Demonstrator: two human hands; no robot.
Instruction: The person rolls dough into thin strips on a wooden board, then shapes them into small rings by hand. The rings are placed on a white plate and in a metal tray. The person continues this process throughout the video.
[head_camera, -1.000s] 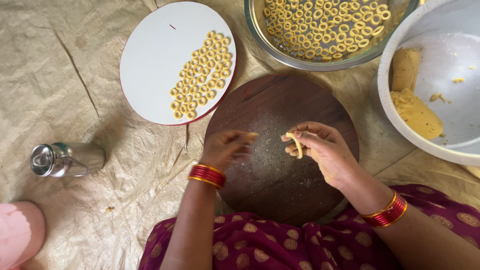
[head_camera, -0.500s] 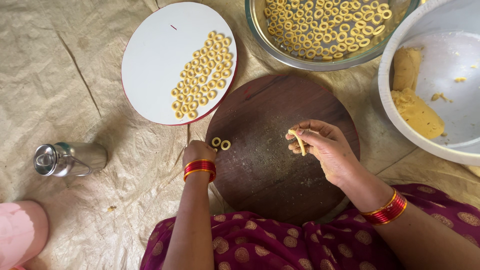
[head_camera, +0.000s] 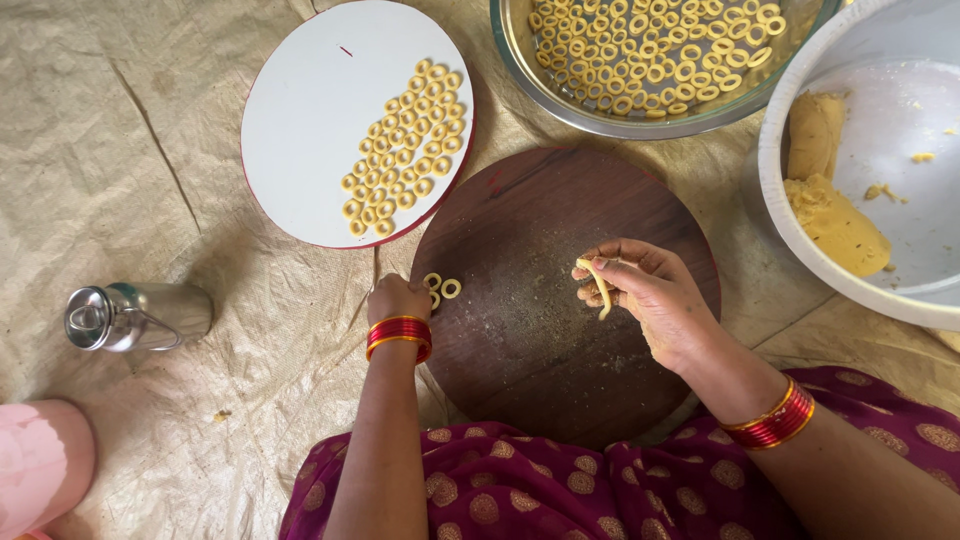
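Note:
My right hand (head_camera: 650, 295) hovers over the round dark wooden board (head_camera: 540, 330) and pinches a thin strip of yellow dough (head_camera: 597, 283) between its fingers. My left hand (head_camera: 397, 297) rests at the board's left edge, fingers curled, beside two small dough rings (head_camera: 442, 287) lying on the wood. Both wrists wear red and gold bangles.
A round white plate (head_camera: 310, 130) with several rows of dough rings lies up left. A steel bowl (head_camera: 600, 110) full of rings sits at the top. A white bowl (head_camera: 930, 230) at the right holds lumps of yellow dough (head_camera: 835, 220). A steel container (head_camera: 135, 315) lies at the left on the beige sheet.
My left hand moved from the board's centre to its left edge and left two dough rings there. My right hand kept the dough strip and barely shifted.

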